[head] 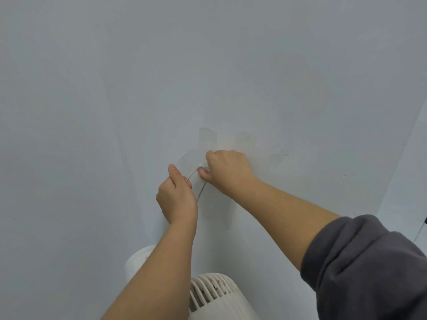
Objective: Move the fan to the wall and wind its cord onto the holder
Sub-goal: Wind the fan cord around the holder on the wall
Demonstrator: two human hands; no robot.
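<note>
The white fan [215, 294] stands right at the pale wall [208, 65], at the bottom of the head view, its ribbed grille showing between my forearms. A thin white cord [193, 174] loops between my two hands against the wall. My left hand [176, 195] grips the cord below and left of the loop. My right hand [227, 168] is curled against the wall and pinches the cord's upper end between thumb and fingers. A small white piece, perhaps the holder [200, 165], peeks out beside my right thumb; the rest is hidden under that hand.
Patches of peeled paint or tape marks [208, 139] mark the wall above my right hand. A wall corner [406, 144] runs down the right side. A dark thin line [419, 229] hangs at the far right edge.
</note>
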